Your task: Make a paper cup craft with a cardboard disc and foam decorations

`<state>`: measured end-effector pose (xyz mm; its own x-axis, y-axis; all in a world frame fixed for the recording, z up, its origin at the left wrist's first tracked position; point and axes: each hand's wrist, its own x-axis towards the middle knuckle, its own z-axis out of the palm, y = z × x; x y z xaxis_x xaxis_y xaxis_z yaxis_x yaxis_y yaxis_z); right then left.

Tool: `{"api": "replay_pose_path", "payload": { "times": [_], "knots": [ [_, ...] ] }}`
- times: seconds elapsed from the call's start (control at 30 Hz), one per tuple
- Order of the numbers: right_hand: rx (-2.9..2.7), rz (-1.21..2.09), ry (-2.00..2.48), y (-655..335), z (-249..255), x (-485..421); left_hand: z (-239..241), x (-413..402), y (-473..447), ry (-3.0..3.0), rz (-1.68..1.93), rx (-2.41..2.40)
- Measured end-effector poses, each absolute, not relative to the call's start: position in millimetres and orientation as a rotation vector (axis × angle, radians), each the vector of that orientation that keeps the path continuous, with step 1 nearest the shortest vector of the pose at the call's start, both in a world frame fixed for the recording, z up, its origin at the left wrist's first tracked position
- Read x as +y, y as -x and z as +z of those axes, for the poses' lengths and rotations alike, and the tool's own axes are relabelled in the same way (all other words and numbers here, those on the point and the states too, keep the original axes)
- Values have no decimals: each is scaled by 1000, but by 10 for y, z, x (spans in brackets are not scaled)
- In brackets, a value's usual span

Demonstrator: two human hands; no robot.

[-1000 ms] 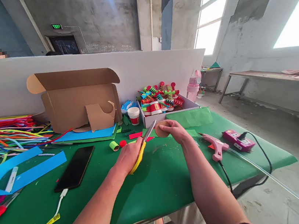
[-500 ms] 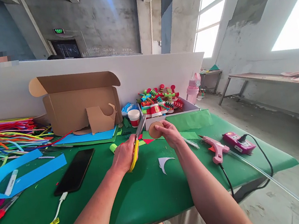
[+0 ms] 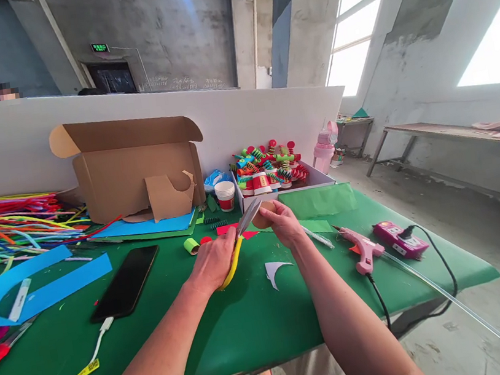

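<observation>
My left hand [image 3: 215, 259] is closed round the yellow handles of a pair of scissors [image 3: 248, 217], whose blades point up and to the right. Between the fingertips of my right hand [image 3: 286, 222] is a small round cardboard disc [image 3: 264, 215]. The blades overlap the disc's left edge; whether they grip it I cannot tell. Below the hands, a curved white paper scrap [image 3: 277, 272] lies on the green table [image 3: 251, 330]. Behind the scissors are red paper pieces [image 3: 250, 234] and a green paper roll [image 3: 190, 246].
A pink glue gun [image 3: 361, 247] and a purple power box [image 3: 400, 239] lie right. Left are a phone [image 3: 126, 282], a blue paper strip [image 3: 72, 284] and pipe cleaners [image 3: 9, 227]. Behind stand a cardboard box [image 3: 134, 160], paper cups [image 3: 225, 195] and a box of colourful crafts [image 3: 270, 169].
The scissors have moved right and tilted toward the disc, so their blades now reach its edge. My right hand has barely moved and still holds the disc.
</observation>
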<state>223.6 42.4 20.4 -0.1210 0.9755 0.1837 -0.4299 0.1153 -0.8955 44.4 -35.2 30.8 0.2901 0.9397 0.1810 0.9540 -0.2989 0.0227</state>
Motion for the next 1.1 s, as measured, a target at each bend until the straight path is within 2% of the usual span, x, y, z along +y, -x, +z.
{"api": "replay_pose_path", "payload": {
  "times": [1.1],
  "knots": [
    [-1109, 1409, 763, -2300, 175, 447, 267, -334, -469, 2538, -256, -1789]
  ]
}}
